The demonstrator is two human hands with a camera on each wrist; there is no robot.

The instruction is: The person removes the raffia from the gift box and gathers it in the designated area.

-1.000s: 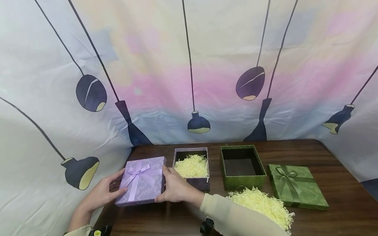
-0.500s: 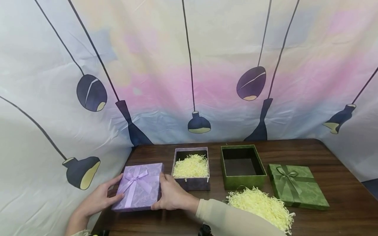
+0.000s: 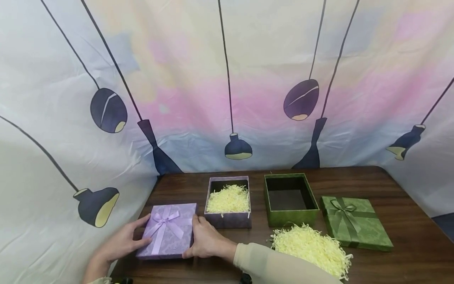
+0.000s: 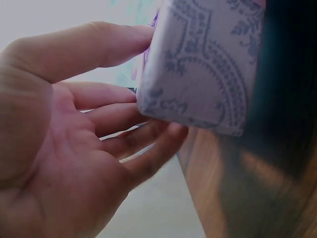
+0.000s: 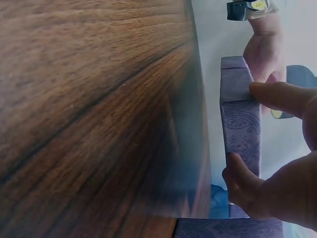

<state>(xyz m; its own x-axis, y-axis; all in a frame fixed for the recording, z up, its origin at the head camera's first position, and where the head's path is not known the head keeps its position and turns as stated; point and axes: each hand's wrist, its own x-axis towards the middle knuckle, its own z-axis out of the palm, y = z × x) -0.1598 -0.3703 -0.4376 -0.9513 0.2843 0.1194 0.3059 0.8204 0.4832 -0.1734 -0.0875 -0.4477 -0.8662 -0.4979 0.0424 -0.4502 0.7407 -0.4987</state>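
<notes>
A square lilac gift box lid (image 3: 175, 230) with a ribbon bow lies face up at the table's left, low over the wood. My left hand (image 3: 117, 241) holds its left side, thumb at the near-left part and fingers toward the far-left corner. In the left wrist view, the left fingers (image 4: 158, 141) reach beneath a patterned lid corner. Gripping the opposite side is my right hand (image 3: 209, 238), whose thumb and fingers spread along the edge in the right wrist view. Just beyond stands the lilac box base (image 3: 230, 221), holding pale yellow shredded paper (image 3: 228, 200).
An open green box (image 3: 292, 217) stands right of the lilac base. Its bow-topped green lid (image 3: 369, 225) lies farther right. A loose heap of yellow shredded paper (image 3: 312, 248) sits before the green box. A printed curtain (image 3: 198, 98) hangs behind the dark wooden table (image 3: 408, 213).
Both hands have brought the lilac lid down and toward the person, closer to the table. The boxes, green lid and paper heap have stayed in place.
</notes>
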